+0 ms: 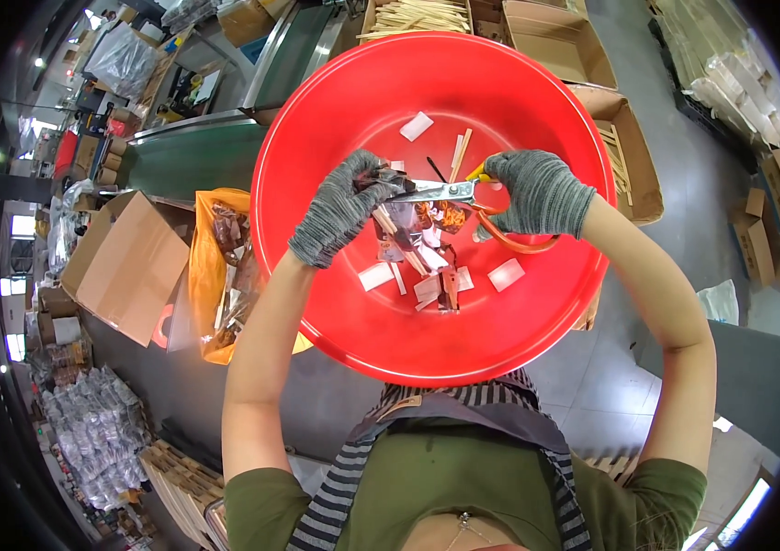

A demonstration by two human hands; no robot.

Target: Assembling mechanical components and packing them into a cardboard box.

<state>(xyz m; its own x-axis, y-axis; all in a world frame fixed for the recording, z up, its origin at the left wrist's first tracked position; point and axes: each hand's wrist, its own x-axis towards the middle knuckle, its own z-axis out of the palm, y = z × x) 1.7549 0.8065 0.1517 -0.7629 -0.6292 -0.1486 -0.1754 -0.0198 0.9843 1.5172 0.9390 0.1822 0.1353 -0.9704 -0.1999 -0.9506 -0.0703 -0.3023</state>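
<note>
Both my hands wear grey knit gloves and hang over a large red plastic tub (537,323). My right hand (537,191) is closed round the handles of a pair of scissors (445,192), with orange and yellow grips and metal blades pointing left. Between the fingers of my left hand (344,204) is a dark, shiny plastic packet (394,184), and the blades reach it. How far they have cut is hidden. Below, white paper slips (506,274), thin wooden sticks (461,154) and plastic scraps lie loose on the tub's bottom.
Left of the tub, an orange bag (209,266) holds dark packets, beside an open cardboard box (133,266). A green conveyor belt (188,156) runs at the upper left. Boxes of wooden sticks (416,16) stand behind the tub, with another cardboard box (633,174) at its right.
</note>
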